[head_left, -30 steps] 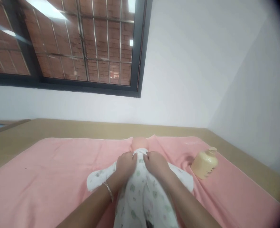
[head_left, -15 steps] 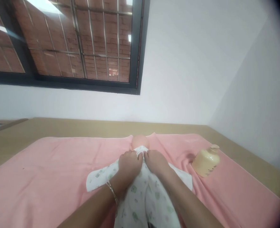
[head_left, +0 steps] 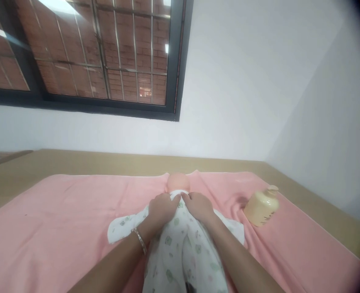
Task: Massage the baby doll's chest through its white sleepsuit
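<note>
A doll (head_left: 177,182) lies on its back on a pink blanket (head_left: 76,211), its round head toward the wall. White baby clothes (head_left: 183,240) with a green print cover its body, and the sleeves spread out to both sides. At the neckline my left hand (head_left: 163,207) is closed on the cloth, thumb on top. Beside it, my right hand (head_left: 198,206) grips the same neckline from the other side. The two thumbs almost meet below the doll's head. Cloth hides most of the fingertips.
To the right, a cream-coloured bottle (head_left: 262,207) lies tilted on the blanket. A tan surface (head_left: 137,162) borders the blanket at the back, against a white wall (head_left: 229,101). A dark-framed window (head_left: 175,81) with bars is at upper left.
Both hands have stayed at the neckline, but the collar cloth now lies smoother and wider below the head. The whole view has shifted slightly.
</note>
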The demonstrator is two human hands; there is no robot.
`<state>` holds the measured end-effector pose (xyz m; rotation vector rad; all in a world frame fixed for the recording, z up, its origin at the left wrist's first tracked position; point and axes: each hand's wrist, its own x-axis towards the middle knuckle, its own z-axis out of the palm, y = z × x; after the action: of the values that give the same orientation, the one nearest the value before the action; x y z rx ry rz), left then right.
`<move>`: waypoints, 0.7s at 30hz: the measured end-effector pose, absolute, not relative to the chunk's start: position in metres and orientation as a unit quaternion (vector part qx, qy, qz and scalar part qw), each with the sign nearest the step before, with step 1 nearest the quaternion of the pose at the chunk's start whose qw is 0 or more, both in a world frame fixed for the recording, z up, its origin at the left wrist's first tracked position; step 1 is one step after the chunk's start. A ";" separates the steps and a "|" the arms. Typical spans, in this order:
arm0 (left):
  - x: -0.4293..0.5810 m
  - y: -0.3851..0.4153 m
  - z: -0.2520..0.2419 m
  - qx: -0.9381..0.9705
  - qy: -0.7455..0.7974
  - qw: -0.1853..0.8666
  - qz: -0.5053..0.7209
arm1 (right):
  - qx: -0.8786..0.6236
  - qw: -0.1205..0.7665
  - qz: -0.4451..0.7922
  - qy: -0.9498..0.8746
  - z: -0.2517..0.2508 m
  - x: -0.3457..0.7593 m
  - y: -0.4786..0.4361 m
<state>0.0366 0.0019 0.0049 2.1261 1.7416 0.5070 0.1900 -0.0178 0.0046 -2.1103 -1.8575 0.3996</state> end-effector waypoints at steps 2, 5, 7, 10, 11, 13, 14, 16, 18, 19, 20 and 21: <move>0.037 0.001 0.003 0.749 0.614 0.167 0.185 | -0.736 0.147 0.137 -0.646 0.005 0.190 -0.018; 0.038 0.000 0.005 0.746 0.618 0.164 0.186 | -0.736 0.146 0.133 -0.647 0.005 0.190 -0.018; 0.038 -0.001 0.006 0.745 0.619 0.165 0.188 | -0.735 0.147 0.133 -0.648 0.004 0.190 -0.018; 0.038 -0.002 0.006 0.744 0.618 0.167 0.193 | -0.738 0.152 0.133 -0.644 0.003 0.191 -0.018; 0.038 -0.002 0.006 0.743 0.619 0.166 0.194 | -0.738 0.154 0.135 -0.643 0.003 0.191 -0.018; 0.038 -0.002 0.004 0.741 0.621 0.165 0.194 | -0.739 0.156 0.140 -0.640 0.002 0.191 -0.018; 0.038 -0.002 0.004 0.740 0.622 0.164 0.195 | -0.739 0.157 0.142 -0.640 0.002 0.192 -0.017; 0.038 -0.001 0.003 0.741 0.620 0.165 0.196 | -0.739 0.161 0.143 -0.638 0.002 0.192 -0.017; 0.038 -0.001 0.003 0.743 0.617 0.165 0.199 | -0.739 0.165 0.141 -0.638 0.003 0.191 -0.017; 0.037 -0.001 0.003 0.744 0.616 0.166 0.201 | -0.739 0.165 0.140 -0.638 0.003 0.191 -0.018; 0.037 -0.001 0.003 0.743 0.616 0.166 0.203 | -0.738 0.165 0.140 -0.639 0.004 0.191 -0.018; 0.037 -0.001 0.003 0.741 0.617 0.167 0.204 | -0.737 0.163 0.141 -0.641 0.004 0.191 -0.018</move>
<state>0.0373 -0.0006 0.0028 2.1086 1.7566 0.5803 0.1908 -0.0179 0.0040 -2.1018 -1.8291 0.4023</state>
